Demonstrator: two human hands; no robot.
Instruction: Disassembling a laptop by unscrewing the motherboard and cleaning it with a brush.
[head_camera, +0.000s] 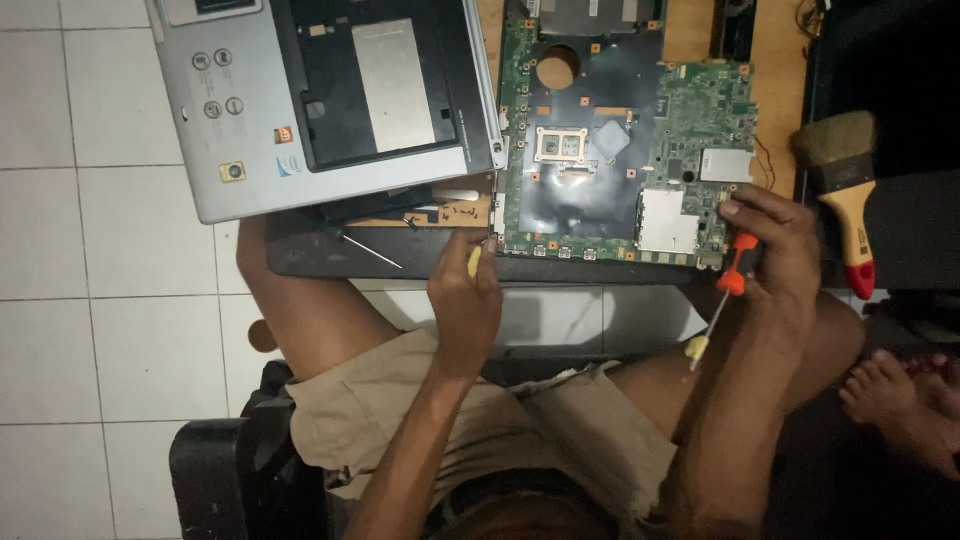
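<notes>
Fingers of left hand (463, 300) curled tight round small yellow-tipped tool (474, 262), tip at near left corner of green circuit board (600, 150) on wooden surface (690, 30). Right hand (775, 250) closed round orange-handled screwdriver (728, 290), thumb tip touching board's right edge, shaft pointing back toward lap. Tool's working end hidden by fingers. Grey laptop shell (250, 150) left of board, cut off at top. Paintbrush (845, 190) far right
</notes>
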